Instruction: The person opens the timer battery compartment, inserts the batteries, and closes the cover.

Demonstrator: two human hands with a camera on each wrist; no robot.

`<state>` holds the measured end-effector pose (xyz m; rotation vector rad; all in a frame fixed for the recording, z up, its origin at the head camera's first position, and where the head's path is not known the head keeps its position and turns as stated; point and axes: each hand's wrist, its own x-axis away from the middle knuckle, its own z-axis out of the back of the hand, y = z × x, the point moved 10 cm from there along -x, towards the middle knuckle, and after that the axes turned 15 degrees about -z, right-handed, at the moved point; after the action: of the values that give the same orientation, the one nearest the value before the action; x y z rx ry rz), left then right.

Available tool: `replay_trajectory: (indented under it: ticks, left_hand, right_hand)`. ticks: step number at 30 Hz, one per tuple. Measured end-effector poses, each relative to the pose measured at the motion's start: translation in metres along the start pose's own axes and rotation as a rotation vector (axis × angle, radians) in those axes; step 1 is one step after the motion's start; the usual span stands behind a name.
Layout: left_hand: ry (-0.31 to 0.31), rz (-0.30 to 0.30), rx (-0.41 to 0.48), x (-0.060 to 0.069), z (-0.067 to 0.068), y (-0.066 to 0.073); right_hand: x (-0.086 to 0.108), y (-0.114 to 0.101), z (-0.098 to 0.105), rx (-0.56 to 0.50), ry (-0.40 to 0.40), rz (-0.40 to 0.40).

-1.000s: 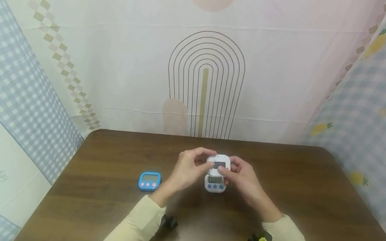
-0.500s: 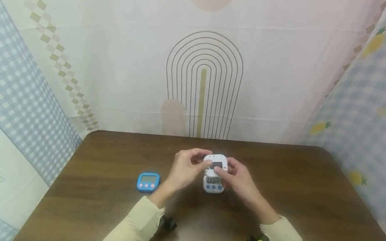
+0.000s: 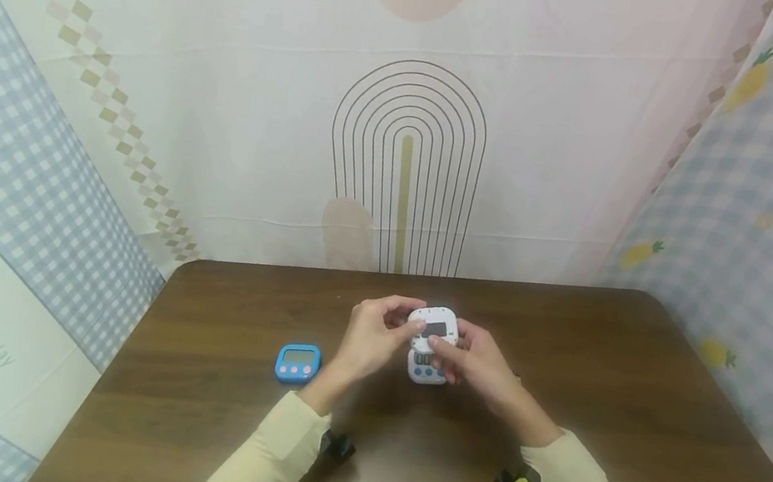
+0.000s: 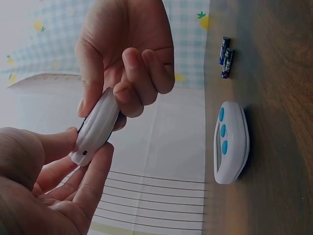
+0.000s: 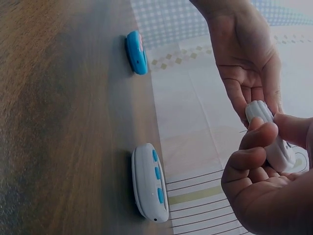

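Note:
A white digital timer [image 3: 437, 315] is held up above the table between both hands, a dark rectangle on the face turned to the head camera. My left hand [image 3: 373, 338] pinches its left side between thumb and fingers. On the opposite side my right hand [image 3: 484, 364] grips it, its thumb lying over the dark rectangle. The left wrist view shows the held timer [image 4: 95, 127] edge-on. Just below it, a second white timer [image 3: 426, 374] with blue buttons rests on the table, its display partly covered by the right hand and the held timer.
A blue timer [image 3: 297, 363] with pink buttons lies on the brown wooden table [image 3: 192, 413], left of the hands. Two small batteries [image 4: 226, 58] lie beyond the white timer in the left wrist view. Printed cloths [image 3: 267, 129] hang behind and beside the table.
The right hand's fingers have come down slightly and now cover part of the resting white timer's display. The held timer stays nearly in place; the whole head view has shifted a little.

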<state>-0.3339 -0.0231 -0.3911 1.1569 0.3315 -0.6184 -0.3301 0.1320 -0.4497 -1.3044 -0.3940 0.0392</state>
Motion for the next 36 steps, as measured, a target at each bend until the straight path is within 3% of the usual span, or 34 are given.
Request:
replay_trajectory:
  ticks: [13, 36]
  left_hand:
    - [-0.019, 0.027, -0.002, 0.0007, -0.0042, -0.0001]
    - [0.025, 0.008, -0.016, 0.0006, 0.0001, 0.0022]
  right_hand:
    - [0.0009, -0.0002, -0.0005, 0.004, -0.019, 0.015]
    - [0.0013, 0.0019, 0.0007, -0.045, 0.004, -0.015]
